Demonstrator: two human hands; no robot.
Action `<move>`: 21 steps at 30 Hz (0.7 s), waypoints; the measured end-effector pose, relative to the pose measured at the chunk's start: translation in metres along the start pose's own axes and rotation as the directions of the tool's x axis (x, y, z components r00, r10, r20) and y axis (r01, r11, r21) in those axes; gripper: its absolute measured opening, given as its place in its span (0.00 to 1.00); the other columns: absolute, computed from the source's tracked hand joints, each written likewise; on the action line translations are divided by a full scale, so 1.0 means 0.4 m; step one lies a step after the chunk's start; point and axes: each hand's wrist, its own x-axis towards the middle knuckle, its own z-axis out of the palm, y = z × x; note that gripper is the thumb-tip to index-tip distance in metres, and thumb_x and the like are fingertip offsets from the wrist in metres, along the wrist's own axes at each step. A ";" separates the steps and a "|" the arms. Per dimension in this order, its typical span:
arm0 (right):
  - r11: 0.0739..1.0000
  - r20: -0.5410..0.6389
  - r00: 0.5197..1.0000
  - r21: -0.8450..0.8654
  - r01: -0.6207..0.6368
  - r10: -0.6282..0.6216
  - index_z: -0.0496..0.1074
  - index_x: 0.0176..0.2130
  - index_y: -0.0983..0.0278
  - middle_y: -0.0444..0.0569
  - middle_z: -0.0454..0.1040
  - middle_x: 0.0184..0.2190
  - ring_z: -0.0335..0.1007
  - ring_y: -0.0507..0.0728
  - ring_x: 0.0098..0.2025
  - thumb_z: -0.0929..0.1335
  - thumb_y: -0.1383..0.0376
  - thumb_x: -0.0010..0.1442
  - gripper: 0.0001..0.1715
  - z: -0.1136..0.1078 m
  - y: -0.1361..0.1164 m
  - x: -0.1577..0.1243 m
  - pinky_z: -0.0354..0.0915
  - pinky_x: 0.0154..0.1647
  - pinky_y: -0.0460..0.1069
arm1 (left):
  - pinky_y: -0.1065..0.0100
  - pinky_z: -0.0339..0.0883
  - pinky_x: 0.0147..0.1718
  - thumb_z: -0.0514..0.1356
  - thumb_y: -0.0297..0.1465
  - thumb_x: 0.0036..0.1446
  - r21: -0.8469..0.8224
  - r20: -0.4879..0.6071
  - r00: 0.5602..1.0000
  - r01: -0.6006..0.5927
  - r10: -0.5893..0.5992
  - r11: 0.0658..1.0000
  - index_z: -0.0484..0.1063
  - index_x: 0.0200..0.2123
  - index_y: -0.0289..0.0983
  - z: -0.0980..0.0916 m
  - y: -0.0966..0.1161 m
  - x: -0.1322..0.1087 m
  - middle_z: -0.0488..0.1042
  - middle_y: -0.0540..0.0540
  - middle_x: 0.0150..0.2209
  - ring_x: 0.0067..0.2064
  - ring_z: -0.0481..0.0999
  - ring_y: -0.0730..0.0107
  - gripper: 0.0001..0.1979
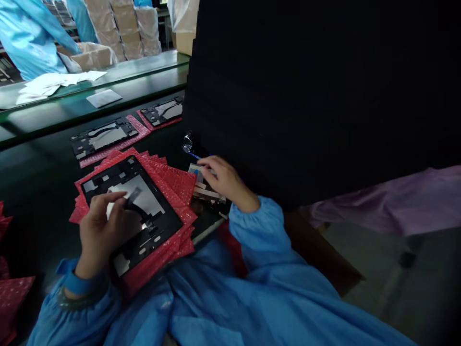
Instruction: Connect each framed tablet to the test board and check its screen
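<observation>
A flat black tablet-like part (163, 204) with a pale silver panel lies tilted on a fanned stack of red bubble-wrap bags (180, 185). Over its near left side, my left hand (103, 223) is closed, thumb and forefinger pinching a dark flex cable (134, 196) with a greyish end. My right hand (226, 180) hovers to the right of the stack, fingers drawn together. A thin blue item (194, 155) shows by its fingertips; whether the hand grips it is unclear. Beneath that hand are pale strips and small parts (209, 194).
Two similar black parts (108, 137) (163, 111) rest on red bubble wrap farther back. A white rectangle (104, 98) and white sheets (54, 85) lie beyond. More red bags (14, 302) sit at left. A large black panel (324, 96) blocks the right. A co-worker (32, 38) in blue stands behind.
</observation>
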 end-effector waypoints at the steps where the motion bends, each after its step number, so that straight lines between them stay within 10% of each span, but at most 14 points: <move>1: 0.990 0.042 0.994 -0.107 -0.096 0.101 0.71 0.55 0.65 0.58 0.75 0.50 0.71 0.61 0.50 0.61 0.68 0.67 0.19 0.004 0.026 0.024 0.66 0.52 0.55 | 0.53 0.70 0.54 0.61 0.38 0.62 -0.062 -0.052 0.988 0.141 -0.144 0.988 0.76 0.44 0.40 -0.008 -0.001 0.005 0.79 0.46 0.42 0.47 0.78 0.60 0.11; 6: 0.901 0.215 0.934 -0.392 -0.186 0.286 0.74 0.57 0.62 0.62 0.74 0.49 0.70 0.66 0.50 0.61 0.71 0.68 0.22 0.071 0.048 0.125 0.63 0.50 0.59 | 0.70 0.69 0.33 0.62 0.35 0.61 -0.200 -0.080 0.923 0.356 -0.377 0.913 0.76 0.40 0.38 -0.037 0.005 -0.001 0.77 0.50 0.33 0.33 0.74 0.72 0.08; 11: 0.915 0.194 0.948 -0.366 -0.167 0.251 0.78 0.49 0.65 0.61 0.73 0.46 0.70 0.64 0.50 0.60 0.74 0.67 0.21 0.058 0.007 0.110 0.65 0.51 0.57 | 0.72 0.61 0.20 0.61 0.33 0.60 -0.200 0.199 0.979 0.090 -0.049 0.976 0.72 0.25 0.39 -0.073 -0.005 -0.058 0.70 0.54 0.20 0.21 0.68 0.75 0.10; 16: 0.968 -0.174 0.961 0.172 -0.185 0.215 0.76 0.50 0.59 0.51 0.75 0.44 0.74 0.58 0.46 0.63 0.65 0.67 0.15 -0.048 0.001 0.025 0.70 0.49 0.56 | 0.60 0.72 0.53 0.55 0.25 0.64 -0.085 0.383 0.872 -0.295 0.304 0.952 0.76 0.46 0.38 -0.065 -0.017 -0.079 0.81 0.42 0.47 0.51 0.80 0.62 0.12; 21: 0.665 -0.028 0.950 0.721 -0.197 0.312 0.72 0.42 0.57 0.41 0.74 0.31 0.74 0.53 0.34 0.73 0.45 0.57 0.23 -0.042 -0.099 -0.056 0.73 0.38 0.51 | 0.38 0.50 0.67 0.51 0.32 0.69 0.259 0.502 0.833 -0.403 0.235 0.878 0.71 0.59 0.35 -0.015 -0.047 -0.075 0.67 0.35 0.65 0.71 0.57 0.47 0.20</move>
